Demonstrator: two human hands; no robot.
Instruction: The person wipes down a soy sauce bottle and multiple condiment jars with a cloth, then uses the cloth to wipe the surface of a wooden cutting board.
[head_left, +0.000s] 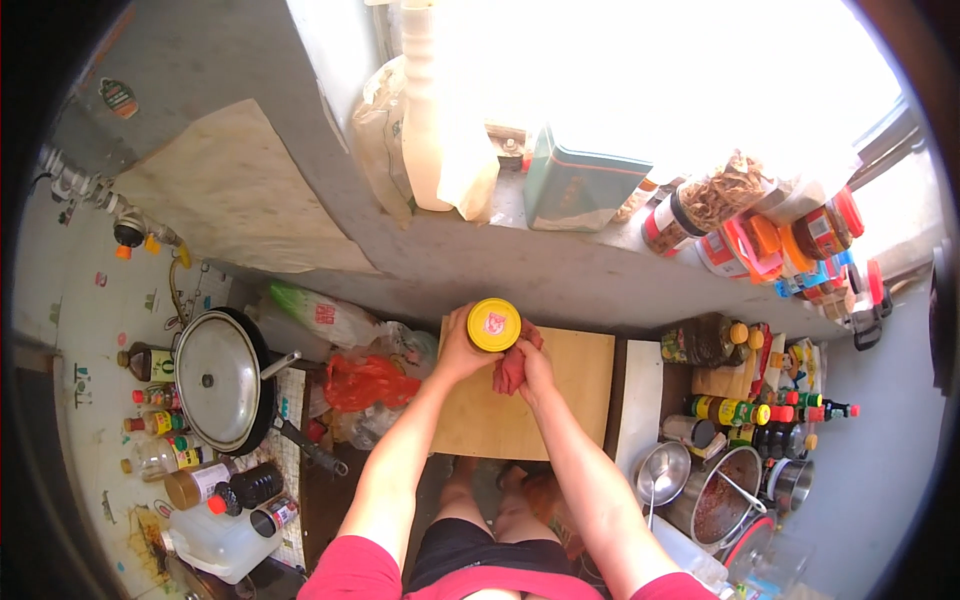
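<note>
A jar with a yellow lid (493, 325) is upright in front of me, over the far part of a light wooden board (577, 390). My left hand (461, 349) grips the jar around its left side. In my right hand (535, 367) is a red cloth (510, 373), bunched up against the jar's right side. The lid bears a red and white print. The jar's body is mostly hidden under the lid and behind my fingers.
Left stand a lidded pan (217, 381), bottles and a plastic jug (225, 544); plastic bags (371, 382) lie beside the board. Right are oil bottles (697, 339), a metal bowl (663, 472) and a pot of red food (720, 499). Jars and a green tin (581, 187) line the windowsill.
</note>
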